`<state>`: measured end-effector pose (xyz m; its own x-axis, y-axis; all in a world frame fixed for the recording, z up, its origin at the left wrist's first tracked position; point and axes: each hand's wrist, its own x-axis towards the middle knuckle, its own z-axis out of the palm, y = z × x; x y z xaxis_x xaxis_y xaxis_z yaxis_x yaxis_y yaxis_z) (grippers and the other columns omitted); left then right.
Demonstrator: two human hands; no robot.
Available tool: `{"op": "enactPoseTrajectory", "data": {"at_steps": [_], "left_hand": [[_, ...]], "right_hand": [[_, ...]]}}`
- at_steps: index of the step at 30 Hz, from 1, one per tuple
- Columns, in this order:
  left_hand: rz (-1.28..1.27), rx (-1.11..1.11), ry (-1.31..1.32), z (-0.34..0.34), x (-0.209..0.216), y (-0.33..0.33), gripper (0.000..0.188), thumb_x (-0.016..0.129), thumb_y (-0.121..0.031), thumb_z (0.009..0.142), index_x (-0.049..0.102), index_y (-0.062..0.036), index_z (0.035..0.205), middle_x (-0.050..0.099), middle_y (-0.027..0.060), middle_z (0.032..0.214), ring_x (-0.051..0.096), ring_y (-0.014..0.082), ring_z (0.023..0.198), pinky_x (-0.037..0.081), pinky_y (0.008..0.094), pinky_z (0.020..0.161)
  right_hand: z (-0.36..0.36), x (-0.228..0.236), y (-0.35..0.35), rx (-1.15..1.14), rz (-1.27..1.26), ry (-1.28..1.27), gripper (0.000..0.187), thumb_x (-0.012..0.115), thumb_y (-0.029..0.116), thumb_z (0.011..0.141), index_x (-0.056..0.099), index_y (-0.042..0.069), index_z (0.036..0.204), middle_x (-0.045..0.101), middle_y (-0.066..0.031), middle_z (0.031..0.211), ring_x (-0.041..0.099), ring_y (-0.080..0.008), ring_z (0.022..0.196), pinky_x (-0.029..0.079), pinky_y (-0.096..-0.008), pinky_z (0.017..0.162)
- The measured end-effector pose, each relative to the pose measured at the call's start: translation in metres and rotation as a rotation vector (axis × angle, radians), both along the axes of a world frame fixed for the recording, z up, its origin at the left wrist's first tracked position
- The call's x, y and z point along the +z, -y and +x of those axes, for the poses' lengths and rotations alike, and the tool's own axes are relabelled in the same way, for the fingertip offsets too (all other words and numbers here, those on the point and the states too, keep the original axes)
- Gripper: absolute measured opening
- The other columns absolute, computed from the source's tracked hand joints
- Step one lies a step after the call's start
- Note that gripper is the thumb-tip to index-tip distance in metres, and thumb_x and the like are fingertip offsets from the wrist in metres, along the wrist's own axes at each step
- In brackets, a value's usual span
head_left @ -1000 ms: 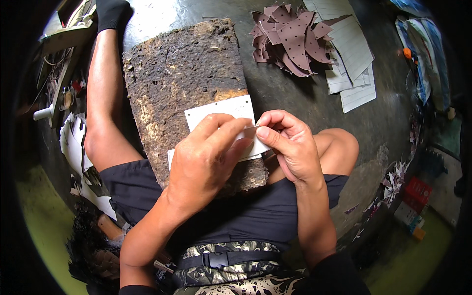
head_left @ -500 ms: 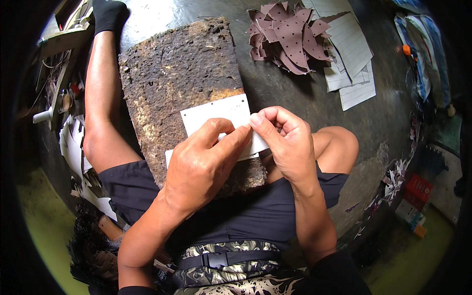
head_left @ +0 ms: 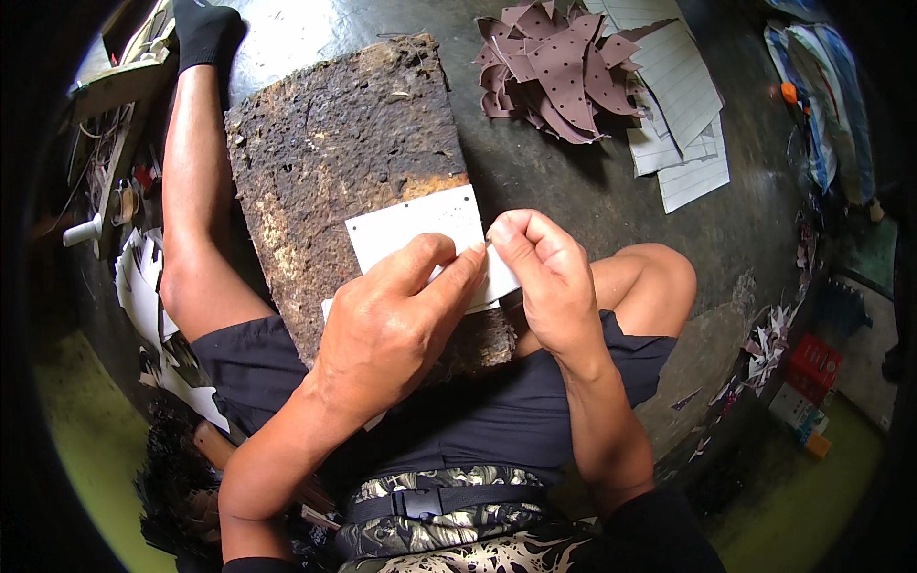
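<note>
Two hands (head_left: 387,315) (head_left: 552,277) nearly meet by white card's (head_left: 415,218) right edge.

Brown dotted pieces (head_left: 559,72) lie heaped beside lined papers (head_left: 680,91) on the floor (head_left: 702,253); a red box (head_left: 815,367) sits near scraps (head_left: 767,351) at right

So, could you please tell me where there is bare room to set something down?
Bare floor lies between the dotted brown pieces, lined sheets and right knee. The far half of the rough board, beyond the white sheet, is open. Crowded: its near end, around left hand and right hand, and the far left, among white scraps.
</note>
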<state>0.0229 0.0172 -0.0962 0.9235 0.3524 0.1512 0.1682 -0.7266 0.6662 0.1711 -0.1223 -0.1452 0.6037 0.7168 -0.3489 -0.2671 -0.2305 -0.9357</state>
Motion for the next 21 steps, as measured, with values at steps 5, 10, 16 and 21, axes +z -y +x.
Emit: {"op": "enactPoseTrajectory", "data": {"at_steps": [5, 10, 16, 21], "left_hand": [[0.117, 0.038, 0.076, 0.001, -0.007, -0.001, 0.033, 0.089, -0.011, 0.091, 0.084, -0.0094, 0.124, 0.072, 0.0042, 0.106, 0.068, 0.0235, 0.083, 0.060, 0.0389, 0.070], [0.116, 0.073, 0.178, 0.001, -0.018, -0.006, 0.030, 0.098, -0.016, 0.086, 0.085, -0.0128, 0.112, 0.072, 0.0011, 0.097, 0.061, 0.0232, 0.079, 0.054, 0.0382, 0.070], [0.126, 0.064, 0.165, -0.002, -0.021, -0.005, 0.029, 0.098, -0.017, 0.086, 0.084, -0.0139, 0.111, 0.072, 0.0003, 0.098, 0.061, 0.0227, 0.079, 0.052, 0.0388, 0.069], [0.138, 0.046, 0.178, -0.002, -0.022, -0.006, 0.030, 0.099, -0.016, 0.086, 0.084, -0.0138, 0.111, 0.071, 0.0004, 0.098, 0.060, 0.0222, 0.079, 0.051, 0.0386, 0.068]], "right_hand": [[-0.010, 0.000, -0.005, 0.013, -0.044, 0.129, 0.033, 0.065, 0.030, 0.123, 0.068, 0.000, 0.112, 0.063, 0.0004, 0.088, 0.055, -0.0069, 0.084, 0.050, -0.0296, 0.073], [-0.009, -0.002, -0.005, 0.017, -0.034, 0.109, 0.034, 0.065, 0.031, 0.123, 0.068, -0.001, 0.110, 0.063, -0.0008, 0.087, 0.053, -0.0071, 0.083, 0.050, -0.0294, 0.073], [-0.007, -0.009, -0.005, -0.018, -0.021, 0.092, 0.034, 0.065, 0.032, 0.123, 0.068, 0.000, 0.110, 0.064, -0.0006, 0.089, 0.055, -0.0068, 0.085, 0.051, -0.0282, 0.075], [-0.001, -0.012, -0.002, -0.016, -0.041, 0.020, 0.034, 0.066, 0.031, 0.122, 0.069, 0.000, 0.109, 0.066, 0.0005, 0.088, 0.056, -0.0057, 0.084, 0.051, -0.0278, 0.074]]}}
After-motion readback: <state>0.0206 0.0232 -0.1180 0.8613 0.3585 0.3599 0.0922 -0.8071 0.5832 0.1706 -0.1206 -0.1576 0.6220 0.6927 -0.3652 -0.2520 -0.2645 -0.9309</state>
